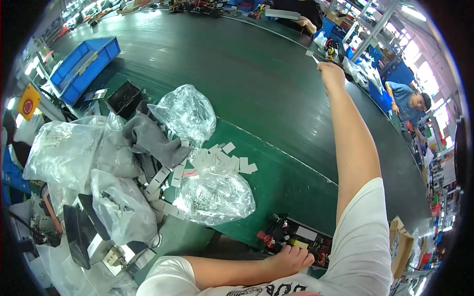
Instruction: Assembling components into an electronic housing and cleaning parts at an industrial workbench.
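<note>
My right arm reaches far out over the dark belt. Its hand [332, 76] is closed in a pinch on a thin white piece [315, 59], too small to name surely. Just beyond its tip is a small pale card [309, 53]; whether they touch I cannot tell. Close to my body, my left hand [288, 264] has its fingers curled at the near edge of a black device [304, 234] with red parts, a pale label and a yellow label. Anything inside those fingers is hidden.
Left of me lie clear plastic bags [216, 197], many small white cards [217, 159], a grey cloth [153, 140] and a black box [124, 98]. A blue crate [85, 69] stands at the far left. Co-workers sit across the belt [266, 84]; a cardboard box [401, 246] is at right.
</note>
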Demonstrator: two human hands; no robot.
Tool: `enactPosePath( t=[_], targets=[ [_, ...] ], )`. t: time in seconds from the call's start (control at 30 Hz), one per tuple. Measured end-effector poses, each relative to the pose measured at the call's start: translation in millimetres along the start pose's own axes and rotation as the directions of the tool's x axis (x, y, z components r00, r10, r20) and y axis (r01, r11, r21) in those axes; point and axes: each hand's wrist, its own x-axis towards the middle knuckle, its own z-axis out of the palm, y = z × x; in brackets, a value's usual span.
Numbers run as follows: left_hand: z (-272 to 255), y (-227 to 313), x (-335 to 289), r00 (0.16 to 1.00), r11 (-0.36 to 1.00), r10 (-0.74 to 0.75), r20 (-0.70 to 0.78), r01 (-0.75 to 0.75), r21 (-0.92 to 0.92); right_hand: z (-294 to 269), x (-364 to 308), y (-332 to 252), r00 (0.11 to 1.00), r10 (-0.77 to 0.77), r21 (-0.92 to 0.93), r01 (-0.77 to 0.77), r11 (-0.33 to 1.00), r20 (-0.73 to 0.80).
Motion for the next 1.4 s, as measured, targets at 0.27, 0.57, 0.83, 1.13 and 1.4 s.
enactPosePath(
  t=[0.27, 0.57, 0.83, 1.13, 1.4],
  targets=[
    [1.4, -9.9, 4.7, 1.0, 1.0, -0.02, 0.01, 0.021, -0.019, 10.6, 17.0, -1.9, 0.999, 0.019, 0.02, -0.018, 1.0, -0.031],
    [6.3, -25.2, 7.1, 0.998, 0.998, -0.062, 0.002, 0.062, 0.033, 29.2, 38.3, -5.3, 0.995, -0.004, 0.012, 0.005, 1.0, -0.097],
    [10.2, -30.8, 12.6, 0.993, 0.995, -0.079, -0.09, 0.084, 0.053, 42.8, 64.5, -0.3, 0.978, -0.031, -0.104, 0.009, 0.995, -0.208],
    [20.0, -29.0, 12.0, 0.981, 0.993, -0.098, -0.165, 0.107, 0.048, 57.8, 83.6, -1.1, 0.973, -0.013, -0.074, -0.004, 0.997, -0.229],
    [30.3, -36.5, 20.3, 0.97, 0.987, -0.05, -0.237, 0.085, 0.138, 48.9, 173.0, 28.7, 0.985, -0.133, -0.693, 0.021, 0.721, -0.108]
  ],
)
